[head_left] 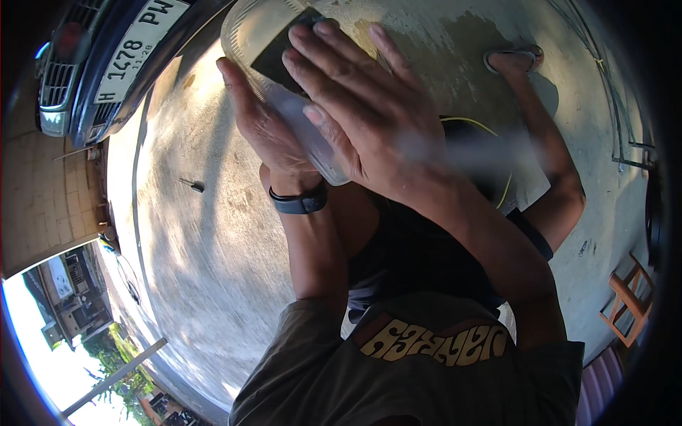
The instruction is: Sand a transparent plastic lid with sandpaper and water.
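My left hand (273,135), with a dark band on its wrist, is closed around the side of a clear plastic container (302,121) with a ribbed edge. The container is tilted up in front of me. A dark, flat rectangular sheet (273,62) rests against its face. Over that sheet lies my right hand (369,99), its fingers stretched out and slightly apart, the fingertips on the sheet. The thumb is spread toward the container's lower part. My right hand covers part of both the sheet and the container.
A dark round thing with a yellow rim (472,124) is partly hidden behind my right forearm. My sandalled foot (515,62) stands beyond it. A car's front (85,106) is at the upper left, a small dark object (192,185) on the concrete, a wooden stool (629,298) at the right.
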Tool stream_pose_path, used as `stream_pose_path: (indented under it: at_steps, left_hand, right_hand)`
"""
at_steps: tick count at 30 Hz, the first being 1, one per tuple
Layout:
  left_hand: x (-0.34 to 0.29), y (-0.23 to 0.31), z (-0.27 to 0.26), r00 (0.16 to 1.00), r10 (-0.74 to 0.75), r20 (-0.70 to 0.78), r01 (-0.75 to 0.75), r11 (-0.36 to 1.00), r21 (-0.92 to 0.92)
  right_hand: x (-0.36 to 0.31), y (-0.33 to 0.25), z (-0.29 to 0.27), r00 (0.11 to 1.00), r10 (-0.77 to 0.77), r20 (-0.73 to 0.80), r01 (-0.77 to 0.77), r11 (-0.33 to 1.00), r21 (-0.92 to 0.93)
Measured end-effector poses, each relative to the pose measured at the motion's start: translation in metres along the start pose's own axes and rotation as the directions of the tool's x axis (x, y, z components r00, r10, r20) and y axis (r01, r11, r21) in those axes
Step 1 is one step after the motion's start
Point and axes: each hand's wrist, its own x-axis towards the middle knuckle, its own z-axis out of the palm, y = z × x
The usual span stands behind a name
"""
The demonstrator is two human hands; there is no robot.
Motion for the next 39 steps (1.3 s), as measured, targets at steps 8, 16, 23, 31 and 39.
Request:
stream_pose_path:
  at_steps: [8,16,23,31,39]
  left_hand:
    - [-0.002,-0.018,0.003,0.998,-0.001,-0.062,-0.014,0.97,-0.243]
    - [0.003,-0.03,0.015,0.995,-0.076,0.064,0.093,0.942,-0.324]
    - [0.008,-0.026,0.011,0.989,-0.02,-0.146,0.052,0.974,0.221]
    - [0.005,-0.012,-0.004,0.989,-0.144,-0.014,0.145,0.974,0.176]
    - [0.004,-0.012,-0.009,0.993,-0.111,-0.034,0.112,0.993,0.034]
  right_hand:
    - [0.009,0.002,-0.001,1.0,0.03,-0.011,-0.029,0.998,0.055]
    - [0.016,0.009,-0.011,0.998,0.052,-0.032,-0.052,0.999,0.005]
    - [-0.023,0.002,-0.008,0.994,0.09,0.064,-0.091,0.996,0.02]
    - [-0.024,-0.004,-0.004,0.992,0.096,0.076,-0.099,0.994,0.035]
    - [-0.014,-0.016,-0.005,0.986,0.117,0.119,-0.116,0.993,-0.007]
